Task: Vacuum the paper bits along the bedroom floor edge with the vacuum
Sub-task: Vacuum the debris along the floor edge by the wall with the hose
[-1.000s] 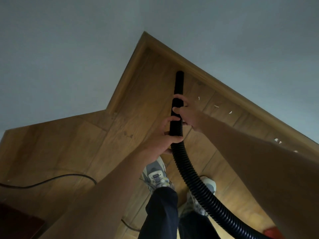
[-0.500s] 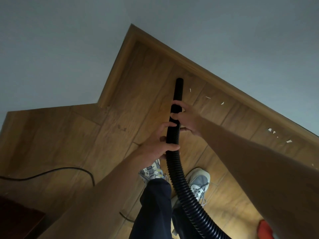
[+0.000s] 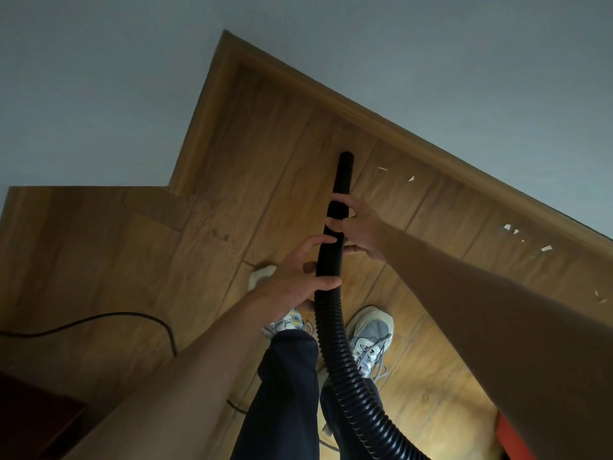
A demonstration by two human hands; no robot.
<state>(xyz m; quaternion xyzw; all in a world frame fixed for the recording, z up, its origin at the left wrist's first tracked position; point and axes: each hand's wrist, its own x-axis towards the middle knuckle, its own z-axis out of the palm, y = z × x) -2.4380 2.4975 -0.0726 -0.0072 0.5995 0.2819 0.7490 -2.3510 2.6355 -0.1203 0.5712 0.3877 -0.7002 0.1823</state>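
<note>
Working the bedroom floor edge with the vacuum nozzle (image 3: 342, 175), angled down at the wooden floor (image 3: 265, 161) just short of the skirting board (image 3: 398, 129). Left grip (image 3: 295, 280) wrapped round the ribbed hose (image 3: 335, 343) at its junction with the rigid tube, fingers curled tight. Right grip (image 3: 361, 227) closed higher up on the nozzle itself, thumb and fingers circling it.

Nearest paper bits (image 3: 383, 168) lying just right of the nozzle tip, apart from it, close along the skirting. Down to two scraps there, against three a second ago. Closest one gone from view, presumably drawn up the tube. Nozzle tip apparently eased back a little from the skirting over that same second.

Farther paper bits (image 3: 512, 230) sitting untouched well along the edge to the right, with a last white fleck (image 3: 598, 295) beyond. Pale scrap (image 3: 262, 273) also showing on the floor beside the left grip, nature unclear.

Task judged barely begun: one piece cleared, most of the edge left to cover, calling next for a steady rightward pass along the skirting. Power cable (image 3: 132, 315) trailing across the floor at left, near the grey trainers (image 3: 371, 333).
</note>
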